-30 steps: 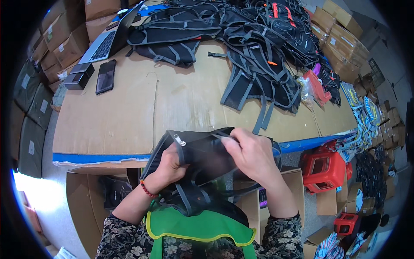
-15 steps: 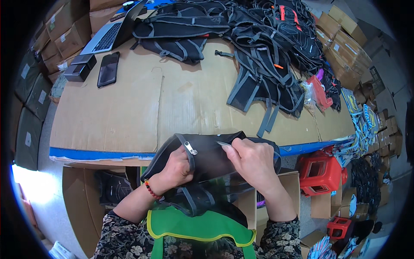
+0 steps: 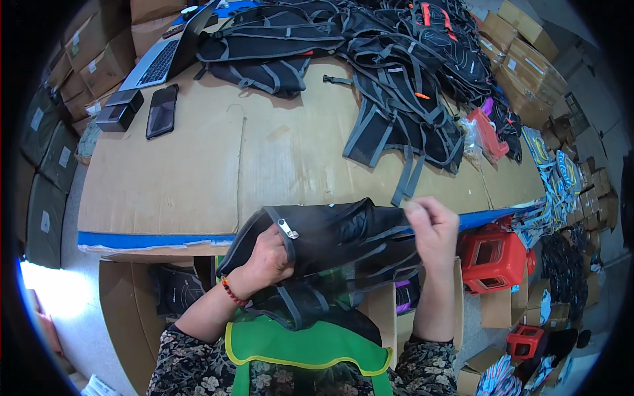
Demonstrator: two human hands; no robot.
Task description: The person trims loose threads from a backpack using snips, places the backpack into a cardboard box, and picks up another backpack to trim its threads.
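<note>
I hold a black fabric bag [image 3: 337,234] with grey trim and a metal zipper pull [image 3: 288,229] over the near edge of the table. My left hand [image 3: 267,261] grips its left end just under the zipper. My right hand [image 3: 432,228] is at the bag's right end, fingers pinched together on a grey strap or edge there. More black fabric hangs below, against my green apron [image 3: 310,350].
A cardboard-covered table [image 3: 218,152] with a blue front edge lies ahead. A pile of black bags with grey straps [image 3: 396,79] fills its far right. A phone [image 3: 162,110], a small black box [image 3: 119,110] and a laptop [image 3: 162,59] sit far left. Red stools [image 3: 492,257] and cartons stand on the right.
My right hand has slid from the middle of the bag out to its right end, stretching the fabric. My left hand keeps its grip near the zipper.
</note>
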